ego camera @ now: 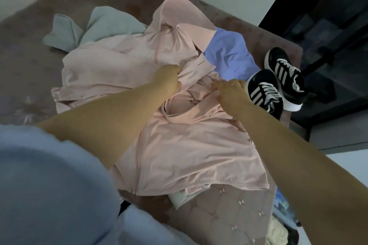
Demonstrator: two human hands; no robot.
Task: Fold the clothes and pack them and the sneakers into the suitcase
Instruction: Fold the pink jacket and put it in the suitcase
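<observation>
Both bare forearms reach over a rumpled pale-pink cotton jacket (pixel 179 145); left hand (pixel 169 79) and right hand (pixel 231 91) pinch its fabric beside black striped sneakers (pixel 278 83).

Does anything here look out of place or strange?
Mostly no. The black sneakers lie askew on the bed, one overlapping the other. The pink garment is still crumpled, gripped by both hands.

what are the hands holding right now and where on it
Both hold the pink garment: the left hand bunches fabric near its collar and upper middle, and the right hand pinches a fold just beside it.
</observation>
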